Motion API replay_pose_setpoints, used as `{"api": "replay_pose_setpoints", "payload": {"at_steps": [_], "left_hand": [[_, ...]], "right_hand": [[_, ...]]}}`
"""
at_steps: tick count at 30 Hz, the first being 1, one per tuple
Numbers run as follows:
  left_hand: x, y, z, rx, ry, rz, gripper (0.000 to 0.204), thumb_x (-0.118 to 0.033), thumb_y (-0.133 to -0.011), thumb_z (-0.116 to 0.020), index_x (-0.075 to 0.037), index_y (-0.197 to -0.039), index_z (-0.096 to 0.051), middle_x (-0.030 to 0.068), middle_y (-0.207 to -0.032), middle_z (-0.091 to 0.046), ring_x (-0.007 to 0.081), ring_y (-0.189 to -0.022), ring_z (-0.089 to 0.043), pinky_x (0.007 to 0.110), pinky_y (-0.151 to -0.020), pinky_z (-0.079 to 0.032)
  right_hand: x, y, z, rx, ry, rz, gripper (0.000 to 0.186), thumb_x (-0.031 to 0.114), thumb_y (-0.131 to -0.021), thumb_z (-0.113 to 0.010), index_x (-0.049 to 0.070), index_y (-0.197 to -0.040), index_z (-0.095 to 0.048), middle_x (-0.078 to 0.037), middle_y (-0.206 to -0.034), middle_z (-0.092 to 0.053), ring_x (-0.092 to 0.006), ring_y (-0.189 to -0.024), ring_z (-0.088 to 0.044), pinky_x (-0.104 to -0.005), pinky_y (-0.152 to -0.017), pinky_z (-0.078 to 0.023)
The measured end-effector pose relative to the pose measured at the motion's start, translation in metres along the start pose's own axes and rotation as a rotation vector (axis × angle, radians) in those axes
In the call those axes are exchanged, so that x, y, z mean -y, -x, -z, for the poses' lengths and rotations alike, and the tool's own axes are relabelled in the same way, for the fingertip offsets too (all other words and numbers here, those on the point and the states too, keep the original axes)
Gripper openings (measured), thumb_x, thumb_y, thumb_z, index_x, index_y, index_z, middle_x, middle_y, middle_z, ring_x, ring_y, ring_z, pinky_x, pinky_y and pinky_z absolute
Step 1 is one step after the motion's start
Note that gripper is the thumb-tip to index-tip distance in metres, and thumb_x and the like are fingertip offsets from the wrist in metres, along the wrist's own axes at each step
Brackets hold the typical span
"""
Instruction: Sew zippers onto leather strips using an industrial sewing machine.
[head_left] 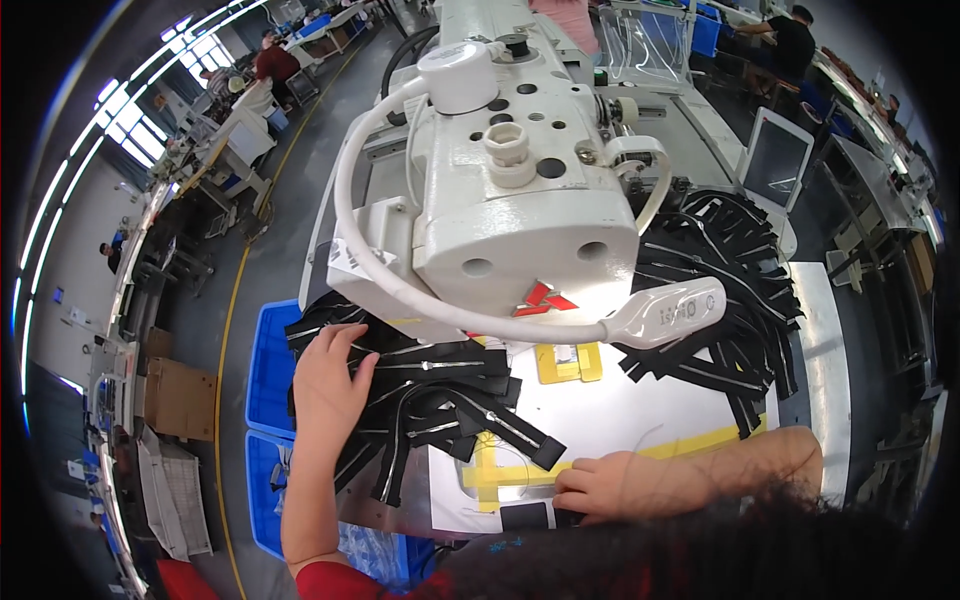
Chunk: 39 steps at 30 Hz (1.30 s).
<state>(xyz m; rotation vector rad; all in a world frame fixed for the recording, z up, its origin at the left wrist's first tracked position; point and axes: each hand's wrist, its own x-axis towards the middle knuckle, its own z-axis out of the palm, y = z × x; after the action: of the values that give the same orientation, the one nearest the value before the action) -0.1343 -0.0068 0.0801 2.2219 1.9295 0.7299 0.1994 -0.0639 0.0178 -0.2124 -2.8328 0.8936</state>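
My left hand (335,375) rests on a pile of black zippers (425,375) at the left of the work surface. Its thumb stands apart from the outstretched fingers. Some zippers with silvery teeth curl over toward the middle. At the near edge lies my right hand (605,485), fingers curled down beside a yellow tape strip. What its fingertips hold, if anything, is hidden. A short black strip (525,516) lies just left of them. Beyond both hands stands a large white sewing machine (530,225), its head overhanging the white work surface (690,400).
More black zippers (730,270) are heaped at the right. A white cable with a flat control piece (665,313) hangs before the machine. Blue bins (270,370) stand at the left, and a tablet-like screen (777,160) at the far right. Other people work farther off.
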Motion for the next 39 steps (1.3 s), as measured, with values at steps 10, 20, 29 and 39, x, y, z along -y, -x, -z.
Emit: {"api": "replay_pose_setpoints", "payload": {"at_steps": [10, 20, 29, 39], "left_hand": [[-0.097, 0.016, -0.086, 0.275, 0.32, -0.59, 0.009, -0.019, -0.082, -0.066, -0.01, -0.086, -0.067, 0.0027, -0.077, -0.064, 0.0218, -0.072, -0.062, 0.034, -0.065, -0.046], [-0.093, 0.025, -0.124, 0.343, 0.539, -0.395, 0.011, -0.017, -0.088, -0.06, -0.007, -0.085, -0.066, 0.0057, -0.076, -0.064, 0.0229, -0.064, -0.063, 0.033, -0.058, -0.049], [-0.091, 0.014, -0.119, 0.511, 0.899, -0.163, 0.024, -0.022, -0.095, -0.05, -0.003, -0.086, -0.062, 0.0067, -0.071, -0.061, 0.0171, -0.063, -0.061, 0.03, -0.059, -0.047], [-0.092, 0.014, -0.124, 0.608, 1.209, 0.154, 0.021, -0.012, -0.09, -0.062, 0.001, -0.106, -0.055, -0.0008, -0.069, -0.057, 0.0017, -0.055, -0.05, 0.02, -0.05, -0.041]], "right_hand": [[0.025, 0.006, -0.009, 0.024, 0.076, -0.253, 0.033, 0.013, -0.082, -0.055, 0.001, -0.112, -0.051, -0.011, -0.096, -0.054, -0.0272, -0.086, -0.059, -0.0355, -0.07, -0.053], [-0.001, 0.005, 0.026, -0.013, -0.243, -0.307, 0.018, 0.015, -0.085, -0.059, 0.006, -0.101, -0.062, -0.01, -0.092, -0.059, -0.0273, -0.088, -0.06, -0.0377, -0.075, -0.051], [-0.045, 0.005, 0.047, -0.721, -0.933, -0.78, 0.026, 0.019, -0.095, -0.055, 0.0, -0.111, -0.062, -0.002, -0.092, -0.065, -0.007, -0.081, -0.056, -0.0246, -0.071, -0.046], [-0.05, 0.004, 0.037, -0.742, -0.398, -0.59, 0.023, 0.004, -0.083, -0.062, 0.008, -0.105, -0.064, -0.006, -0.084, -0.062, -0.0205, -0.077, -0.061, -0.0322, -0.068, -0.049]]}}
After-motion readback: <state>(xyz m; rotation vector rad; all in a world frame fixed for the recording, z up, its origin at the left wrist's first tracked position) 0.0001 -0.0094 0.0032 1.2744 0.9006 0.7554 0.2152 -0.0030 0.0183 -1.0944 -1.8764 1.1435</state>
